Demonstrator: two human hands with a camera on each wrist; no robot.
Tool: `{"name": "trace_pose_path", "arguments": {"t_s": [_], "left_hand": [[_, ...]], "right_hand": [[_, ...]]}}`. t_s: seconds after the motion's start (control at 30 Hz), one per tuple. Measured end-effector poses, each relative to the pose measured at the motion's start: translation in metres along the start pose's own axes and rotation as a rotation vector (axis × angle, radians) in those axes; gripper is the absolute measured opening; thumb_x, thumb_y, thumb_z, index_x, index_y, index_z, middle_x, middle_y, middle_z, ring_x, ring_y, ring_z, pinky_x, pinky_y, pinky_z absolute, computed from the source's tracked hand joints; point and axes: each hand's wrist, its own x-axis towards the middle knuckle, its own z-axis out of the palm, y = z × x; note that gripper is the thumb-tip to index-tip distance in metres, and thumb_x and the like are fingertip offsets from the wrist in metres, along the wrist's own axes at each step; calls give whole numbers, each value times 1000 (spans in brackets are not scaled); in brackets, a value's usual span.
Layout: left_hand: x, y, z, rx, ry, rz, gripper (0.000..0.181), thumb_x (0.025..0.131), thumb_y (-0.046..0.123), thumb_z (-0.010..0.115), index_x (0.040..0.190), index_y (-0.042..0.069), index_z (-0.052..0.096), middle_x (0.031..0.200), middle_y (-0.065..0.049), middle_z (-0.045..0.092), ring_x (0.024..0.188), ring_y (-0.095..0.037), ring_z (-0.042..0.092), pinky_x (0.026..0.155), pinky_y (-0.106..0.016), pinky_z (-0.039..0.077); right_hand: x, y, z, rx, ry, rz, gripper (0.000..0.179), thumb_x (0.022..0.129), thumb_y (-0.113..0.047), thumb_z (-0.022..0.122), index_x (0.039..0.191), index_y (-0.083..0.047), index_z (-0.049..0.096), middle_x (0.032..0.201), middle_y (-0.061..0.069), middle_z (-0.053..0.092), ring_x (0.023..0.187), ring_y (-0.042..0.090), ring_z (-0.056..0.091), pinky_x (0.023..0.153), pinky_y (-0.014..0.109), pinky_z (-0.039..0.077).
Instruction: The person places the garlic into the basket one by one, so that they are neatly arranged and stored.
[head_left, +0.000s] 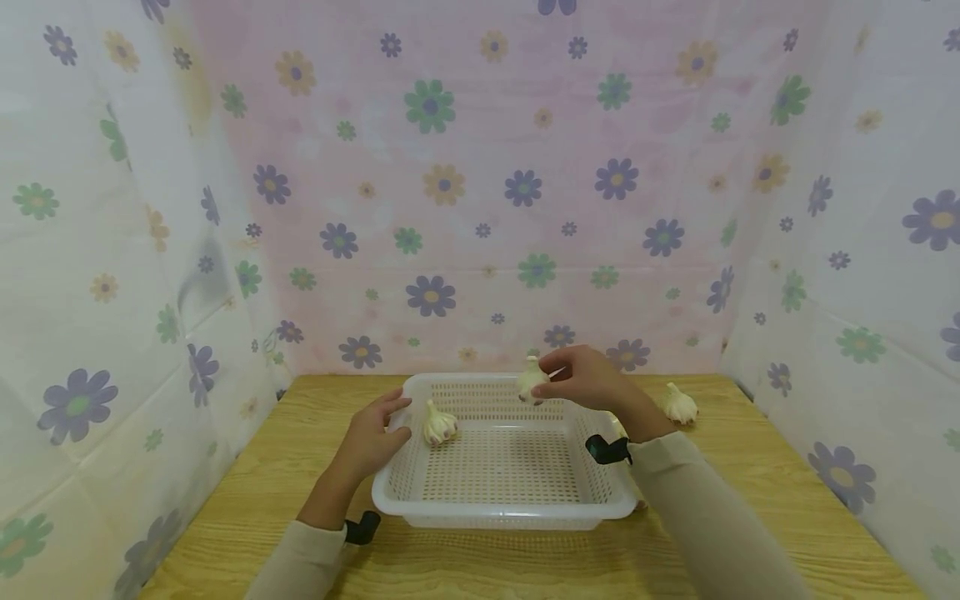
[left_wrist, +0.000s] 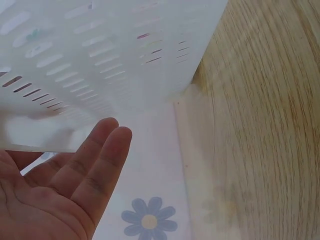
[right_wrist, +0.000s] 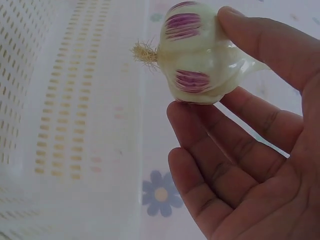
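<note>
A white plastic basket (head_left: 506, 510) with slotted walls stands on the wooden table. My right hand (head_left: 588, 381) pinches a garlic bulb (head_left: 531, 382) between thumb and fingers above the basket's back right part. In the right wrist view this garlic bulb (right_wrist: 192, 55) shows purple streaks and a tuft of dry roots. My left hand (head_left: 372, 435) is at the basket's left rim, and its fingers (left_wrist: 97, 175) extend fairly straight along the outside of the wall in the left wrist view. A second garlic bulb (head_left: 440, 423) lies inside the basket near its left wall.
Another garlic bulb (head_left: 680, 406) lies on the table (head_left: 742, 467) to the right, beyond my right wrist. Something pale (head_left: 641, 505) peeks out by the basket's front right corner. Flowered cloth (head_left: 480, 250) hangs behind the table and along both sides.
</note>
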Motion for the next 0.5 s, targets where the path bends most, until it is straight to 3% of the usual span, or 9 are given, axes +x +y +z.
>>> {"name": "trace_pose_path", "arguments": {"t_s": [0.5], "left_hand": [[-3, 7, 0, 40, 10, -14, 54, 89, 9, 65, 141, 0, 61, 163, -15, 42, 123, -44, 66, 83, -43, 64]], "right_hand": [[34, 6, 43, -8, -93, 117, 53, 85, -40, 84, 128, -12, 72, 122, 3, 73, 112, 23, 69, 96, 45, 58]]}}
